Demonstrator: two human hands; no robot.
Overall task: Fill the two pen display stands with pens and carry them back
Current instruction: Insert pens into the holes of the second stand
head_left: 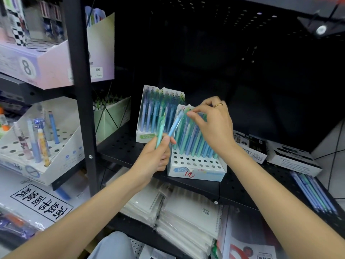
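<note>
Head view, looking down at a black perforated metal shelf (119, 146). Two white cardboard pen display stands sit on it. The rear stand (147, 135) looks full of blue and green pens standing upright. The nearer stand (196, 171) holds pens in its back rows, while several front rows of holes are bare.

The left hand (155, 157) is curled around a small bundle of light blue and green pens (168, 128), gripping their lower ends; their long axis tilts up and to the right, toward the nearer stand. The right hand (212, 124) hovers over the standing pens, thumb and forefinger pinched at the top of the bundle, apparently on one pen's tip, though blur hides exact contact.

The bare holes lie just below and right of the bundle, so the right hand is the nearer one for seating the next pen.

More loose blue pens (313, 195) lie flat at the shelf's right end, well apart from both hands.
</note>
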